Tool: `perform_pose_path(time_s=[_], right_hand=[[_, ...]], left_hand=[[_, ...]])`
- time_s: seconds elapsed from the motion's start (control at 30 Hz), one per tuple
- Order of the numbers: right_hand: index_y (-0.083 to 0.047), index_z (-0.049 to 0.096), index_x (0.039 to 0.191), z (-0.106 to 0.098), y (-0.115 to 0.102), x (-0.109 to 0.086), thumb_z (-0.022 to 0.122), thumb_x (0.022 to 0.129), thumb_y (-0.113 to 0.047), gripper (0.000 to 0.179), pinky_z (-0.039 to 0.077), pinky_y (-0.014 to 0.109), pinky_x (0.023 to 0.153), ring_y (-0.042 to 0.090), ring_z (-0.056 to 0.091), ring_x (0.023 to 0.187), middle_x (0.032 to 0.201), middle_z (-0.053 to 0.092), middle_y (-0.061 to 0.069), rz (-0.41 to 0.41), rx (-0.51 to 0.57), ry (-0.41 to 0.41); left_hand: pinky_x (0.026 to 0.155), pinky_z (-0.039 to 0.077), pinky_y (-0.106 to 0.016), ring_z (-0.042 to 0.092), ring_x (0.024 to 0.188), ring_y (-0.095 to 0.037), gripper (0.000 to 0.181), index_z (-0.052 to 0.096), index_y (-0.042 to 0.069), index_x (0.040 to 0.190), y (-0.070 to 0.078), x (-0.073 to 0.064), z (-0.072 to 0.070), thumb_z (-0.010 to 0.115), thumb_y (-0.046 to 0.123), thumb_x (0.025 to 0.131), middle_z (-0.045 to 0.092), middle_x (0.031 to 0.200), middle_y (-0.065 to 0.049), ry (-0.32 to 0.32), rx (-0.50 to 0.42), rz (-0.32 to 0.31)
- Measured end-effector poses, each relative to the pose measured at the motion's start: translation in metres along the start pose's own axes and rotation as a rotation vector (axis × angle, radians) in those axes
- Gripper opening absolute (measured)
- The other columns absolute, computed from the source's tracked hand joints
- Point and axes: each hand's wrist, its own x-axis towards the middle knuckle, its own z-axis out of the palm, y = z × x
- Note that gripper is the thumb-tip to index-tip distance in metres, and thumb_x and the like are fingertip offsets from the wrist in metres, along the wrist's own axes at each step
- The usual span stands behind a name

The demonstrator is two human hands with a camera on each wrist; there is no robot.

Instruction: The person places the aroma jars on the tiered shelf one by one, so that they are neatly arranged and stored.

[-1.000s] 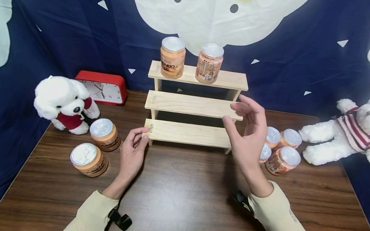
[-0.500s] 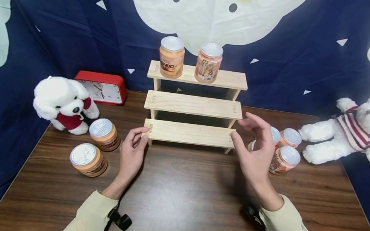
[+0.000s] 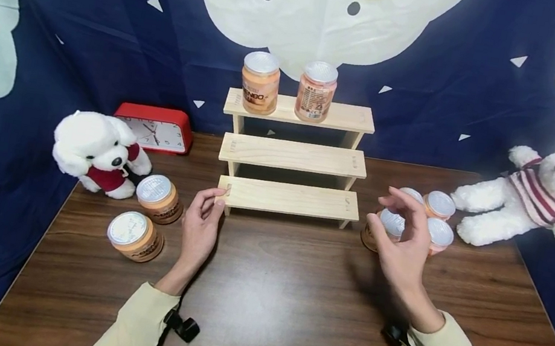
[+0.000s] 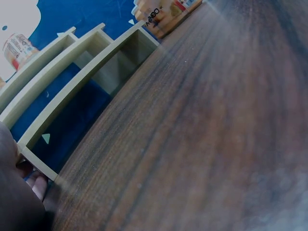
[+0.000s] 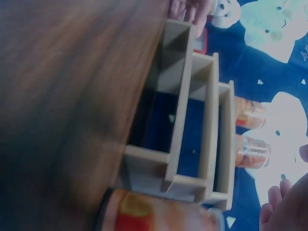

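Observation:
A three-tier wooden display stand [image 3: 289,199] stands at the middle back of the table. My left hand [image 3: 200,227] pinches the left end of its lowest tier; the left wrist view shows fingertips [image 4: 37,184] tucked beneath that end. Right of the stand, my right hand [image 3: 404,255] hovers with thumb and fingers apart in a curve, holding nothing. It overlaps a silver-lidded orange jar [image 3: 392,221], the nearest of a small group and partly hidden. In the right wrist view this jar [image 5: 159,214] fills the bottom edge. Two like jars [image 3: 260,92] stand on the top tier.
Two more jars [image 3: 135,238] stand left of my left hand. Behind them are a white plush dog [image 3: 94,148] and a red clock [image 3: 174,131]. A striped-sweater plush bear [image 3: 544,193] sits at the far right. Dark patterned cloth [image 3: 165,56] hangs behind the table.
My right hand has moved from beside the stand's middle tier down and right to the jar group. My left hand has stayed at the lowest tier's end.

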Motion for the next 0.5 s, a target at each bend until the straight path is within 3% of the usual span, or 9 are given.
perform_pose_path(time_s=[0.1,0.2,0.3,0.5], right_hand=[[0.018,0.06,0.136,-0.009,0.004,-0.003,0.072,0.084,0.026,0.054,0.049,0.027,0.102,0.016,0.069,0.111,0.115,0.074,0.004,0.019,0.019,0.017],[0.019,0.06,0.136,-0.019,0.007,-0.007,0.071,0.083,0.027,0.054,0.052,0.024,0.092,0.018,0.069,0.107,0.113,0.075,0.007,0.037,0.029,0.046],[0.018,0.062,0.135,-0.03,0.009,-0.01,0.073,0.083,0.026,0.054,0.052,0.021,0.085,0.019,0.068,0.102,0.111,0.076,0.004,0.032,-0.035,0.069],[0.018,0.063,0.134,-0.047,0.014,-0.012,0.074,0.083,0.024,0.052,0.051,0.024,0.094,0.017,0.067,0.101,0.11,0.075,0.004,0.004,-0.109,0.105]], left_hand=[[0.094,0.053,-0.014,0.069,0.106,0.0,0.022,0.07,-0.005,0.131,0.0,0.0,0.0,0.064,0.0,0.11,0.078,0.126,-0.025,0.003,0.005,0.0],[0.093,0.052,-0.014,0.069,0.106,0.0,0.022,0.07,-0.005,0.131,0.0,0.0,0.0,0.064,0.0,0.11,0.078,0.126,-0.026,0.005,0.01,-0.002],[0.094,0.053,-0.014,0.069,0.107,0.0,0.022,0.07,-0.005,0.131,-0.001,0.0,0.0,0.063,0.0,0.11,0.078,0.126,-0.026,0.003,0.007,-0.002],[0.093,0.053,-0.014,0.069,0.106,0.0,0.022,0.07,-0.006,0.131,0.001,0.0,0.0,0.064,0.0,0.11,0.078,0.126,-0.026,0.006,-0.008,0.001]])
